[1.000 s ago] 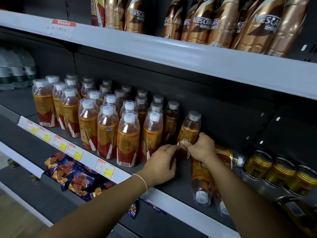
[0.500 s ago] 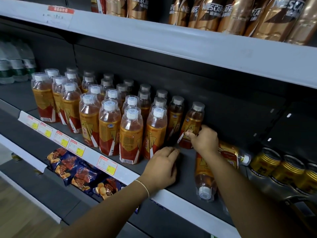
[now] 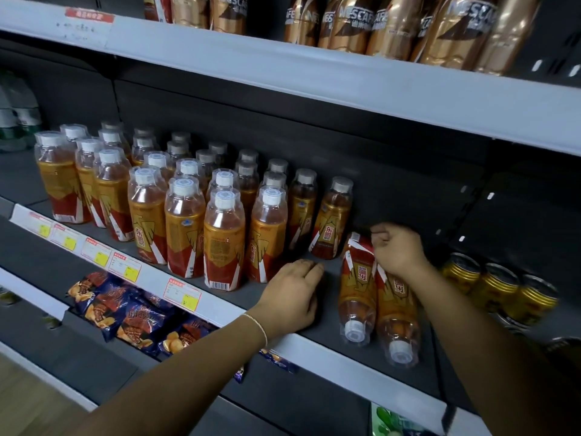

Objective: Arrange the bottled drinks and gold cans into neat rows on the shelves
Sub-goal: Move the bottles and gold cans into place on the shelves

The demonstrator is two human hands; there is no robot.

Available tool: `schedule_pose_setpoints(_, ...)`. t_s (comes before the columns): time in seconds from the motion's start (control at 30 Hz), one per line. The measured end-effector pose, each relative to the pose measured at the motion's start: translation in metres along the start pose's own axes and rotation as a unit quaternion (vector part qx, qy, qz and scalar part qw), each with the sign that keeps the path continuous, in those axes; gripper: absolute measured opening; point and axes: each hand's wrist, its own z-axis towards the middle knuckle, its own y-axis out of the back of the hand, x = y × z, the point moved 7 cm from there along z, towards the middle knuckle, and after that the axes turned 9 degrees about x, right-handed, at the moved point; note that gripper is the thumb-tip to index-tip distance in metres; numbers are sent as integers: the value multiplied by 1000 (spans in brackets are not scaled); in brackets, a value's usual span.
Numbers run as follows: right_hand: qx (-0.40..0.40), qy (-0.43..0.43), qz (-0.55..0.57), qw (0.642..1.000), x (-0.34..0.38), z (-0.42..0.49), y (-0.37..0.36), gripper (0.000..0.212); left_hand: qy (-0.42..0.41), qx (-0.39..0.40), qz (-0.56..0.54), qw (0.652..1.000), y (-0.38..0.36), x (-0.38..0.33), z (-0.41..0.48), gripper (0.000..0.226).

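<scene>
1. Since a second ago, the right hand (image 3: 396, 250) has left the end standing bottle (image 3: 331, 221) and gone to the two lying bottles (image 3: 356, 287).
2. Head view: the left hand (image 3: 292, 294) rests loose on the shelf (image 3: 314, 344), holding nothing. The right hand's fingers are curled at a bottle base, but I can't tell if it's an actual grip.
3. Next, I'd guess: stand one up beside the row. The gold cans (image 3: 496, 287) are blurry.

Left hand (image 3: 292, 294) lies flat, fingers relaxed; right hand (image 3: 397, 250) curls its fingers.

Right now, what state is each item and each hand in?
Standing bottles: upright, capped, in rows.
Lying bottles: two, on their sides, caps frontward.
Gold cans: upright, side by side.
Snack packs: lying flat.
Left hand: open, resting on shelf.
Right hand: fingers curled at lying bottles' bases, grip unclear.
</scene>
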Motion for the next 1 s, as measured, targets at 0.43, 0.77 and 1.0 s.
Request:
schedule_pose_setpoints(0.43,49,125,-55,989,-8,-62,6,31,56,91,-30,994,-18,-74,15,73)
schedule_pose_setpoints(0.77,125,145,-106,976,1,-69,-17,53,75,42,-118,989,27,-53,10,52)
schedule_pose_setpoints(1.0,123,161,-10,979,39,-73,-43,91,163,-88,-168,968,97,-19,23,33)
